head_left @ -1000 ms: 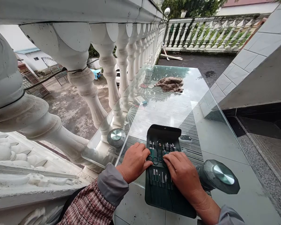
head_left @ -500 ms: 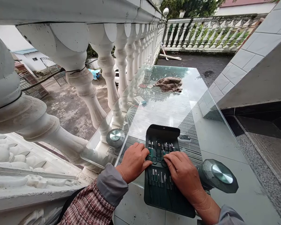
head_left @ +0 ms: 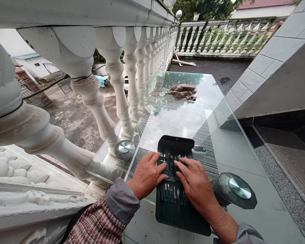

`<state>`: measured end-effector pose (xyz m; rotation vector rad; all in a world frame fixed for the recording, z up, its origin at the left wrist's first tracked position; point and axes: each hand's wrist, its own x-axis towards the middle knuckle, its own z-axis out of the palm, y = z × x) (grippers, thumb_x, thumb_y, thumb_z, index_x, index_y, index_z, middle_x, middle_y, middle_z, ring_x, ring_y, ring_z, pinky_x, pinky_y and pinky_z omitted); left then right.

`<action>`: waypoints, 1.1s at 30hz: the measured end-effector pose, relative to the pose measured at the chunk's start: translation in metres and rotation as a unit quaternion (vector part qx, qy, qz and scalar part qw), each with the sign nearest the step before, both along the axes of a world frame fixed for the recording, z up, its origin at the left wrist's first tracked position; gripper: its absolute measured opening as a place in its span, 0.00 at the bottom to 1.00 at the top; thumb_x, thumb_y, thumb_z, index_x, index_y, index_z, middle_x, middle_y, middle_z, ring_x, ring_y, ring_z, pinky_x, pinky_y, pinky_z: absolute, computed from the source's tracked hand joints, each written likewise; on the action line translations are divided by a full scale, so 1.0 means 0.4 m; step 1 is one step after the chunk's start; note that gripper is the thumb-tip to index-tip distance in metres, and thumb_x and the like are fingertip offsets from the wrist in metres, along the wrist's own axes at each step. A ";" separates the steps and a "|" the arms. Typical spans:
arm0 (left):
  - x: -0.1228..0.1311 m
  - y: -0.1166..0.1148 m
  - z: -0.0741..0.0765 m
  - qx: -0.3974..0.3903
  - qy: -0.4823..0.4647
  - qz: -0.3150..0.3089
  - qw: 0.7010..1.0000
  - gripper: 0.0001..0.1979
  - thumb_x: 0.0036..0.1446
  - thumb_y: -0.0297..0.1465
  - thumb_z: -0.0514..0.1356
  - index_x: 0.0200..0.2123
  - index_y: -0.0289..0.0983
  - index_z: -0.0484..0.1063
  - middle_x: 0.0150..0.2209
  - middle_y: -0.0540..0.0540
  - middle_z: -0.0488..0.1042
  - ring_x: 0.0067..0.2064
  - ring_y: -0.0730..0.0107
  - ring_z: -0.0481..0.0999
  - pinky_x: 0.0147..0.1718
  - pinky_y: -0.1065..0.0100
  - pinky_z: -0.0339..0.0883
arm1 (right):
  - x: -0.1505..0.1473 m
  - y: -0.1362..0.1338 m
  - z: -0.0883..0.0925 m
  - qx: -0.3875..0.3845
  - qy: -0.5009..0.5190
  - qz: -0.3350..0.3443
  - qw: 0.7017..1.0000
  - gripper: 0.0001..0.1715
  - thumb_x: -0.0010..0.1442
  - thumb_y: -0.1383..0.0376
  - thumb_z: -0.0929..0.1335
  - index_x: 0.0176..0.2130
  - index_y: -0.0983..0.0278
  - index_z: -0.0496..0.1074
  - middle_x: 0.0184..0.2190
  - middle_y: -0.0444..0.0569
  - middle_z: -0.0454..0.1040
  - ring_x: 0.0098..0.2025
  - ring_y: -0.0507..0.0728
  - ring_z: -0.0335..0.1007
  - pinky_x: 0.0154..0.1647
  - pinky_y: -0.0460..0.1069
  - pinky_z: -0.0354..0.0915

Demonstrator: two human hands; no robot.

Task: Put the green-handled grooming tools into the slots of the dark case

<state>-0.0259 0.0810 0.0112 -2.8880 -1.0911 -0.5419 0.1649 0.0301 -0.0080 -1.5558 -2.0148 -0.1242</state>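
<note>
A dark green manicure case lies unfolded on the glass table, its flap at the far end. Small metal tools sit in loops across its lower half. In the upper half are scissors with green ring handles and several clippers, partly covered by my fingers. My left hand has its thumb and forefinger closed at the scissors' handle. Over the right side of the upper row is my right hand, fingers apart and tips touching the tools. Its palm hides part of the case's right edge.
The glass table top rests on round supports with shiny metal discs. A brown cloth and a small box lie farther back. A white balustrade runs along the left, and a tiled wall slopes at right.
My right fingers have shifted up and spread over the clippers, off the handle ring. My left fingertips have moved slightly right onto the scissors' handle. The case has stayed in place.
</note>
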 end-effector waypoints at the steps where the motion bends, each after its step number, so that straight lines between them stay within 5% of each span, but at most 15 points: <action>1: 0.002 0.001 -0.003 0.003 0.003 -0.001 1.000 0.19 0.51 0.41 0.64 0.43 0.36 0.70 0.51 0.37 0.63 0.53 0.53 0.63 0.51 0.55 0.62 | -0.005 0.000 -0.002 -0.003 -0.011 0.007 1.000 0.19 0.62 0.62 0.60 0.51 0.63 0.68 0.49 0.54 0.68 0.54 0.62 0.58 0.52 0.59 0.58; 6: 0.009 0.003 -0.009 -0.001 -0.002 0.004 1.000 0.16 0.53 0.40 0.62 0.40 0.35 0.71 0.50 0.37 0.65 0.53 0.54 0.64 0.52 0.53 0.62 | -0.013 0.004 -0.005 -0.018 -0.024 0.019 0.999 0.20 0.63 0.61 0.59 0.52 0.61 0.67 0.52 0.53 0.68 0.56 0.62 0.56 0.53 0.61 0.58; 12: 0.007 0.002 -0.005 -0.004 -0.006 0.007 1.000 0.25 0.50 0.39 0.65 0.48 0.34 0.66 0.53 0.34 0.64 0.55 0.52 0.63 0.53 0.53 0.62 | 0.044 0.008 0.016 0.013 0.135 -0.051 0.989 0.21 0.63 0.60 0.58 0.54 0.61 0.64 0.51 0.54 0.67 0.56 0.61 0.58 0.56 0.62 0.56; 17: -0.001 0.006 -0.002 0.000 -0.012 0.010 1.000 0.23 0.53 0.37 0.63 0.50 0.34 0.64 0.54 0.35 0.64 0.56 0.52 0.63 0.53 0.52 0.62 | 0.090 -0.006 0.001 -0.069 0.337 -0.140 0.929 0.24 0.60 0.56 0.60 0.53 0.62 0.65 0.50 0.55 0.68 0.51 0.60 0.64 0.52 0.59 0.61; 22: 0.003 0.005 0.002 0.016 0.003 0.007 1.000 0.16 0.57 0.30 0.60 0.48 0.32 0.65 0.50 0.36 0.67 0.54 0.55 0.66 0.53 0.55 0.63 | 0.102 -0.030 -0.013 -0.137 0.457 -0.135 0.869 0.24 0.59 0.54 0.62 0.52 0.62 0.64 0.50 0.55 0.70 0.50 0.60 0.67 0.50 0.57 0.64; 28: 0.013 0.000 -0.002 0.020 -0.043 -0.023 0.999 0.11 0.62 0.28 0.52 0.47 0.34 0.66 0.49 0.39 0.69 0.52 0.59 0.68 0.50 0.56 0.66 | 0.119 -0.051 0.011 -0.087 0.283 -0.140 0.945 0.18 0.58 0.55 0.62 0.45 0.60 0.70 0.45 0.52 0.72 0.44 0.59 0.69 0.43 0.54 0.66; 33: 0.031 -0.010 0.002 0.027 -0.068 -0.125 0.989 0.10 0.64 0.27 0.50 0.44 0.36 0.69 0.47 0.42 0.70 0.50 0.65 0.68 0.49 0.61 0.66 | 0.132 -0.055 0.003 -0.044 0.109 -0.086 0.989 0.13 0.61 0.59 0.60 0.38 0.61 0.70 0.34 0.50 0.74 0.39 0.59 0.68 0.41 0.55 0.63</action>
